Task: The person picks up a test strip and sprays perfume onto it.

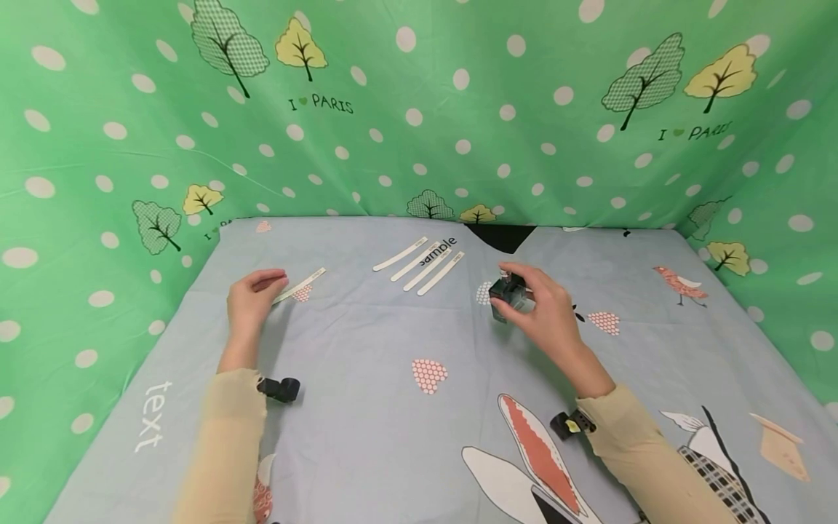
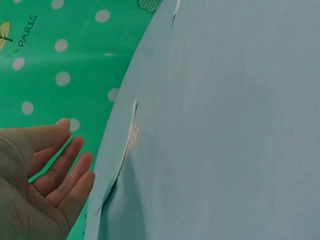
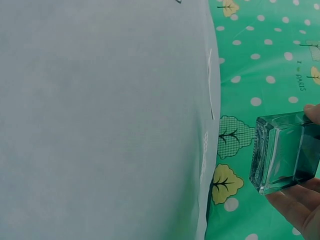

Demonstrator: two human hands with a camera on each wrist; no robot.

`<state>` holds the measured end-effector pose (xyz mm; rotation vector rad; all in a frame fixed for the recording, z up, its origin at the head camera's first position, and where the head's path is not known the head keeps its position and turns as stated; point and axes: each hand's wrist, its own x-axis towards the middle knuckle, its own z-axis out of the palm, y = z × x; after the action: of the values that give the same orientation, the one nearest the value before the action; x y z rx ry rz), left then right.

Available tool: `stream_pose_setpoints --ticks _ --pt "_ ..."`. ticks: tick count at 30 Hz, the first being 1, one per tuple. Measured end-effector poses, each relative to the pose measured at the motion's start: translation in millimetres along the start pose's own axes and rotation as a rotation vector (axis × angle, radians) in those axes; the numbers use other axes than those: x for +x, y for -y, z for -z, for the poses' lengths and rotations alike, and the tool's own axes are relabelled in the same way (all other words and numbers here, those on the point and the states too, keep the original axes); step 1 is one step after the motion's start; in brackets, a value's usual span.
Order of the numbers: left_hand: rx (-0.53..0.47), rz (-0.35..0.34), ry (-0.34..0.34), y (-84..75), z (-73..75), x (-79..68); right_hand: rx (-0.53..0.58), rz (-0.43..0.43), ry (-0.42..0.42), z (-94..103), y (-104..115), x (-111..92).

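My right hand (image 1: 548, 313) grips a small square bottle of dark teal glass (image 1: 507, 292) between thumb and fingers, above the cloth. In the right wrist view, the thick clear glass end of the bottle (image 3: 285, 152) shows, with fingertips on two sides of it. My left hand (image 1: 251, 307) hovers at the left beside a thin white paper strip (image 1: 309, 281), which lies on the cloth. Loosely bent fingers and nothing between them show on the left hand (image 2: 47, 182) in the left wrist view, apart from the strip (image 2: 125, 150).
Several more white paper strips (image 1: 441, 274) lie in a slanted row at the back middle. A grey-blue printed cloth (image 1: 366, 407) covers the table. Behind it and at the sides hangs a green dotted curtain (image 1: 366, 58).
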<state>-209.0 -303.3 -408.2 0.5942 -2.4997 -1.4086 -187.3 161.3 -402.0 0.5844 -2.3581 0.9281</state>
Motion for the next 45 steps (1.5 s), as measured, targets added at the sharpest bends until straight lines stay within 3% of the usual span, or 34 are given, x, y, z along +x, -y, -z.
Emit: stream_pose_setpoints --ticks 15,21,26,30,45 --pt "0.047 0.136 -0.086 25.2 12.9 3.1 -0.001 -0.002 0.001 -0.6 -1 1" --pt "0.069 0.153 0.007 33.6 18.8 4.8 -0.003 -0.005 -0.001 -1.2 0 0" --pt "0.113 0.073 0.142 41.0 26.9 7.5 0.001 -0.005 -0.004 -1.2 -1 0" --pt "0.16 0.015 0.205 45.4 31.1 8.3 0.0 0.006 -0.005 -1.3 -2 0" --pt "0.269 0.0 0.22 50.1 30.0 14.1 0.01 0.035 -0.009 -4.4 -1 0"
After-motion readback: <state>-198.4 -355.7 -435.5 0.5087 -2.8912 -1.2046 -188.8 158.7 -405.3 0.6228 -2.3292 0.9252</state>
